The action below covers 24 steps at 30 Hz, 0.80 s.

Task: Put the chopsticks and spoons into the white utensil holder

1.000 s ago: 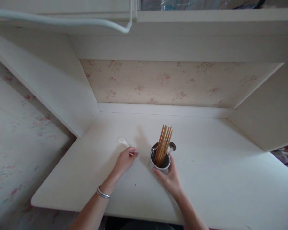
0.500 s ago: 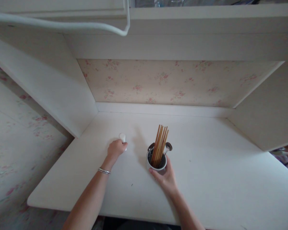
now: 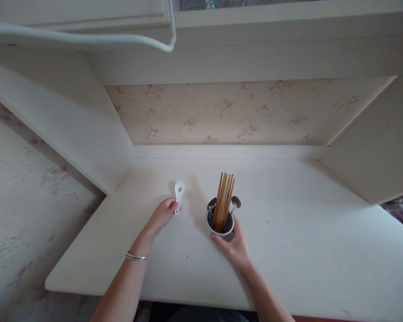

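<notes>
My left hand (image 3: 163,214) pinches a white soup spoon (image 3: 179,189) by its handle; the bowl points away from me and shows a small blue pattern. My right hand (image 3: 234,246) wraps around the near right side of a white cup (image 3: 209,230) with a dark inside. Out of the cup rise several wooden chopsticks (image 3: 224,197). One metal spoon (image 3: 211,204) leans out on the left of them, another metal spoon (image 3: 235,203) on the right. The cup appears to rest on the white tabletop (image 3: 289,241).
White side panels (image 3: 70,107) flank the tabletop, and a shelf (image 3: 255,58) hangs above its back. Flowered wallpaper (image 3: 221,112) covers the wall behind. A white cable or tube (image 3: 87,38) runs across the upper left. Small dark specks lie on the table.
My left hand has turned the soup spoon so its patterned bowl faces up toward me, and has shifted it slightly right. My right hand still holds the cup in place.
</notes>
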Each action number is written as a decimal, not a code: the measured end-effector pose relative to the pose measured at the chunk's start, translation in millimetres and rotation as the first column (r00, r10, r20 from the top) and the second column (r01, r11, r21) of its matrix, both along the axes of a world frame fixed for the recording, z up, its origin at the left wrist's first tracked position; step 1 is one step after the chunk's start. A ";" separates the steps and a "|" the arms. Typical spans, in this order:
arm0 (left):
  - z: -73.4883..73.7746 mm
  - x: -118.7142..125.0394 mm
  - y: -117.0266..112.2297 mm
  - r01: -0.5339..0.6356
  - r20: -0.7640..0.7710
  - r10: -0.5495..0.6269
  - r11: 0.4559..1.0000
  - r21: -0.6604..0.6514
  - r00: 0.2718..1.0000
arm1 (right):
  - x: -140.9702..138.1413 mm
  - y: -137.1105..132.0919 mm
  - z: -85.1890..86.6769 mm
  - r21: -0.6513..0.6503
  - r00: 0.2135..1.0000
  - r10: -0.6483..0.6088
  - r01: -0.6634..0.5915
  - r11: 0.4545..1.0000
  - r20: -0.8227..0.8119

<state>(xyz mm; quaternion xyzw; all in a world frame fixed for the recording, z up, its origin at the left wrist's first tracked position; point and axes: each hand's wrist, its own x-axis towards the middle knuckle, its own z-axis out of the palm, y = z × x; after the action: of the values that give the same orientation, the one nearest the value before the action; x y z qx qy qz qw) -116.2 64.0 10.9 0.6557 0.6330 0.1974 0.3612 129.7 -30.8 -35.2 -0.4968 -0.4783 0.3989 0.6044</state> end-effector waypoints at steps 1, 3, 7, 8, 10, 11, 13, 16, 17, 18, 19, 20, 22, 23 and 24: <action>2.8 2.9 -5.3 -0.014 0.145 0.013 1.000 0.002 0.989 | -0.1 0.0 -0.5 -0.010 1.000 0.007 -0.007 1.000 0.007; 9.9 9.6 -15.2 -0.054 0.434 0.056 0.998 -0.017 0.899 | -0.3 0.1 -1.1 -0.011 1.000 0.019 -0.019 1.000 0.008; 28.4 24.2 -30.8 -0.102 0.686 0.143 0.990 -0.099 0.714 | -0.6 0.1 2.4 0.000 1.000 0.010 -0.010 1.000 0.009; 33.3 27.7 -34.0 -0.110 0.711 0.159 0.987 -0.115 0.685 | -0.6 0.0 4.0 0.002 1.000 0.006 -0.006 1.000 0.019; 42.5 34.6 -40.1 -0.115 0.731 0.162 0.987 -0.115 0.663 | -0.5 -0.3 7.5 0.008 0.999 -0.004 0.003 1.000 0.039; 46.6 38.0 -43.2 -0.112 0.732 0.146 0.989 -0.096 0.666 | -0.3 -0.4 8.9 0.009 0.999 -0.009 0.009 1.000 0.044; 53.6 45.2 -49.3 -0.104 0.726 0.103 0.994 -0.044 0.679 | 0.1 -0.8 10.8 0.011 0.999 -0.013 0.013 1.000 0.043; 60.9 57.5 -57.7 -0.103 0.724 0.073 0.995 -0.003 0.686 | 1.1 -1.0 10.4 0.011 0.998 0.012 -0.012 1.000 0.057; 62.5 61.8 -59.9 -0.106 0.720 0.077 0.994 -0.005 0.690 | 1.5 -1.0 9.5 0.012 0.998 0.021 -0.022 1.000 0.067; 63.7 66.1 -61.7 -0.103 0.710 0.076 0.995 -0.005 0.700 | 1.9 -1.0 8.4 0.013 0.997 0.032 -0.033 0.999 0.076; 64.5 70.2 -63.0 -0.091 0.690 0.065 0.996 0.001 0.721 | 2.1 -0.9 7.1 0.017 0.996 0.042 -0.043 0.999 0.082; 64.8 74.0 -63.8 -0.073 0.661 0.043 0.997 0.017 0.749 | 2.3 -0.9 5.9 0.022 0.995 0.050 -0.052 0.998 0.085; 64.1 80.4 -63.9 -0.015 0.574 -0.028 0.997 0.070 0.818 | 2.2 -1.0 3.8 0.030 0.994 0.063 -0.066 0.997 0.086; 63.2 83.0 -63.4 0.015 0.524 -0.069 0.994 0.106 0.849 | 2.1 -1.2 3.1 0.029 0.994 0.062 -0.065 0.997 0.088; 62.1 85.2 -62.5 0.039 0.476 -0.105 0.988 0.147 0.873 | 2.0 -1.4 2.7 0.024 0.994 0.059 -0.061 0.998 0.092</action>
<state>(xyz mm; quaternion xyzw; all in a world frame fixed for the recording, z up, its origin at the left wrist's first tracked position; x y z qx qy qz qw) -31.0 1.5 73.0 0.6316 0.4836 0.3825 0.4700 131.7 -32.2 -32.6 -0.4916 -0.5255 0.3873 0.5764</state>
